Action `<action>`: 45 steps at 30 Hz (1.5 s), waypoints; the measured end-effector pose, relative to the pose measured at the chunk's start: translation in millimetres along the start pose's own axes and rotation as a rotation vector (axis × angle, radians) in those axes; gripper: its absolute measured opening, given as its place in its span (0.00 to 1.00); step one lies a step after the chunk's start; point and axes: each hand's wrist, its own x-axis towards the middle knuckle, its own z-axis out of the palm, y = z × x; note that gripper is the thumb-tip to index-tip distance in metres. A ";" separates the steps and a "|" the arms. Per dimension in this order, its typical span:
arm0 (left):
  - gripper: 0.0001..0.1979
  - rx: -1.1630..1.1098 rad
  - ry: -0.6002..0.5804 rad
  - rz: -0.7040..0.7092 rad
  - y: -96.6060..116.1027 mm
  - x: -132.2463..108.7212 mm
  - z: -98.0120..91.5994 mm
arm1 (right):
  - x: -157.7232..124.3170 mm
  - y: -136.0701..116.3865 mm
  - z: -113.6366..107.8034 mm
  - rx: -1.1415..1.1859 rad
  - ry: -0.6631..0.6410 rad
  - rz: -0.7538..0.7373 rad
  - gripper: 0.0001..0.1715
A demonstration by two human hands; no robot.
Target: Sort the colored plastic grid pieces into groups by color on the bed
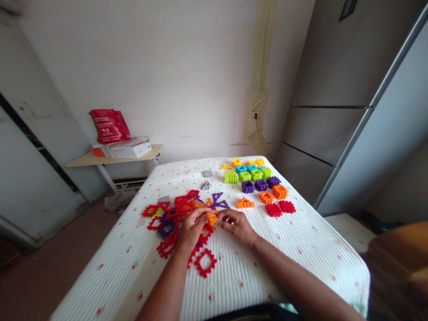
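Note:
Several orange interlocking plastic pieces (211, 218), stacked together, are held up between my hands over the table. My left hand (193, 228) pinches them from the left with thumb and fingers. From the right, the curled fingertips of my right hand (238, 226) grip their edge. Under and around my left hand lies a loose pile of mostly red toothed frames (169, 243), mixed with purple, orange and grey ones. One red square frame (199, 270) lies nearest me. Loose purple pieces (219, 201) sit just beyond my hands, and an orange stack (245, 203) rests to the right.
Stacks sorted by colour stand at the far right: yellow, blue, green (245, 176), purple (248, 187), orange (280, 191) and red (287, 206). Grey pieces (207, 174) lie at the back. A white quilted cloth (267, 272) covers the table. A side table (83, 160) holds red bags and boxes. A refrigerator (321, 89) stands right.

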 end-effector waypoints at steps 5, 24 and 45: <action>0.17 0.040 -0.027 -0.035 -2.2 -0.5 -1.2 | 0.6 2.1 1.2 0.044 0.005 -0.003 0.14; 0.21 0.049 0.095 -0.016 -13.0 3.1 -4.3 | 12.8 13.5 -60.8 -0.479 0.281 -0.062 0.08; 0.13 0.073 0.076 -0.005 -14.5 3.2 -2.1 | 10.9 35.2 -101.9 -0.752 0.256 0.116 0.10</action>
